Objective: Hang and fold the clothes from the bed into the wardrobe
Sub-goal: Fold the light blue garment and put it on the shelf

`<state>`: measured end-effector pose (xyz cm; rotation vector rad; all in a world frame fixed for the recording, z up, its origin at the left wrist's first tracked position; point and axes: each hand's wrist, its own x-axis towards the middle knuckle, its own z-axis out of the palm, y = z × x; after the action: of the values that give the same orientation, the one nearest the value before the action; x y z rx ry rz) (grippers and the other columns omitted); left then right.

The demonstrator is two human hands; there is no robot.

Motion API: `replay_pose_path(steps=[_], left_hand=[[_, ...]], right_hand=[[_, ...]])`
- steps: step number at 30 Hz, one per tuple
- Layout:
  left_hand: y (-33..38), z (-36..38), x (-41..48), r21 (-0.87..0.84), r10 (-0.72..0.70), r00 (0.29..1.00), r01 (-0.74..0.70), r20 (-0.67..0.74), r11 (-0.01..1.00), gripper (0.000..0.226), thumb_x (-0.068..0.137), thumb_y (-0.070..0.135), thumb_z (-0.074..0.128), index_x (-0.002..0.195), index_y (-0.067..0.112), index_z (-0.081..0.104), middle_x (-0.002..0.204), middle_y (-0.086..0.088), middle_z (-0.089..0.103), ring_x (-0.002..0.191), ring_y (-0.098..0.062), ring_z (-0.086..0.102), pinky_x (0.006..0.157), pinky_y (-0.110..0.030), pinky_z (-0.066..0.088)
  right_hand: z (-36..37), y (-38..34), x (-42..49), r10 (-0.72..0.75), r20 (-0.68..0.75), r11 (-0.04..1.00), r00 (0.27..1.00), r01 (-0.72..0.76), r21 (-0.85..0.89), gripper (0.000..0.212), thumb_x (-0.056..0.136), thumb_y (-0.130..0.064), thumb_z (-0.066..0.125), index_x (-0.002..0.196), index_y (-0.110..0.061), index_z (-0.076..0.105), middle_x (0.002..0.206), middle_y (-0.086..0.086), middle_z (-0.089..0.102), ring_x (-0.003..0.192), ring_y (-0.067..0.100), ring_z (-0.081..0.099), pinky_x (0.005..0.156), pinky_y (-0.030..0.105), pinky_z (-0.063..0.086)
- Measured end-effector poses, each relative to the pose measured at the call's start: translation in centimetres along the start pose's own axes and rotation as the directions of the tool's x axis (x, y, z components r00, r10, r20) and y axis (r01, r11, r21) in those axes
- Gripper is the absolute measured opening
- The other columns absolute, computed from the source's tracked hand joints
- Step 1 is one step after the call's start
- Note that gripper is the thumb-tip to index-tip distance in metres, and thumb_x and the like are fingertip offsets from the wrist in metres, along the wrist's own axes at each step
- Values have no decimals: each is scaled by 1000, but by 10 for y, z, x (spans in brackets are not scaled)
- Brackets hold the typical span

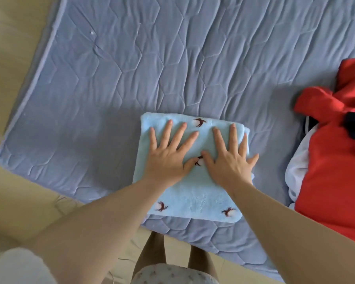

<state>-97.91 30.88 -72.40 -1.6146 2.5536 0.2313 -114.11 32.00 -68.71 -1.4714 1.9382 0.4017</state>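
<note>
A folded light-blue fleecy garment (195,197) with small dark red motifs lies near the front edge of the bed. My left hand (168,154) presses flat on its left half, fingers spread and straight. Beside it, my right hand (230,158) presses flat on the right half, with the little finger reaching past the cloth's right edge. The two thumbs almost touch in the middle. A crumpled red garment (334,167) with dark trim and a white piece (295,169) under it lies at the right of the bed.
The bed has a blue-grey quilted cover (131,68), bare across its left and far parts. Beige floor (12,58) runs along the left and front. My legs stand at the bed's front edge.
</note>
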Motion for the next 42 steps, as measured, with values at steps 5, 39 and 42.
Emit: replay_pose_path(steps=[5,39,42], left_hand=[[-3,33,27,34,-10,992,14,-123,999,57,87,61,35,135,32,48,139,-1,51,133,-30,41,104,-62,28],[-83,-66,-24,-389,-103,376,864,921,-319,76,46,60,75,107,16,65,96,-11,73,91,-29,69,88,-40,52],[-96,-97,-40,-350,-61,354,856,933,-380,55,68,53,69,105,14,66,93,-12,73,86,-28,69,77,-36,53]], right_hand=[[18,6,40,-13,-37,998,999,15,60,66,90,-63,25,145,-47,-9,156,-7,-21,144,26,-12,112,58,13],[-28,11,-44,-91,680,57,728,-678,733,54,66,-46,61,107,-11,64,90,18,73,69,33,71,65,40,51],[-41,-9,-59,-160,685,66,710,-685,726,54,66,-46,58,105,-8,65,88,21,72,66,34,71,64,40,52]])
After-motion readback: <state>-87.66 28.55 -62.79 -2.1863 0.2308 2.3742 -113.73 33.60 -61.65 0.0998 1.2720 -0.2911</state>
